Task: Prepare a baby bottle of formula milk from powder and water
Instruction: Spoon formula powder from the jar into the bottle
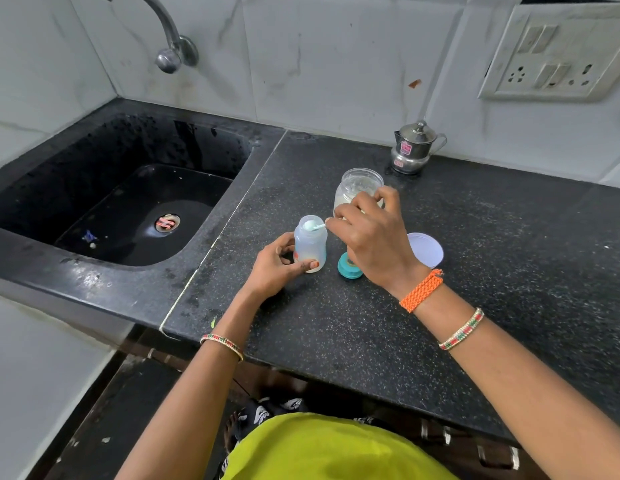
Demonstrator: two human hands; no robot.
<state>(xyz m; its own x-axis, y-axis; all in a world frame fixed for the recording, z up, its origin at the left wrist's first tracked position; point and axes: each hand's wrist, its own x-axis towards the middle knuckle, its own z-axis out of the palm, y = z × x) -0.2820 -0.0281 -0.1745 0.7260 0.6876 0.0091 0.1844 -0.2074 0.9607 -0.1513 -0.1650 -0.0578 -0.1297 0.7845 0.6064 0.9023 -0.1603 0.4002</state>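
A small translucent baby bottle (310, 242) stands upright and uncapped on the black counter (474, 306), with a little pale liquid at its bottom. My left hand (275, 265) grips its lower part. My right hand (374, 237) holds a small scoop (313, 226) of white powder right over the bottle's mouth. Just behind my right hand stands an open clear jar (360, 183) of white powder. The bottle's teal cap ring (348, 266) lies on the counter under my right wrist. A white jar lid (427, 249) lies to the right of it.
A black sink (128, 202) with a wall tap (170, 43) lies to the left. A small steel pot (414, 148) stands by the back wall. A switch and socket plate (558, 53) sits on the tiled wall at the upper right.
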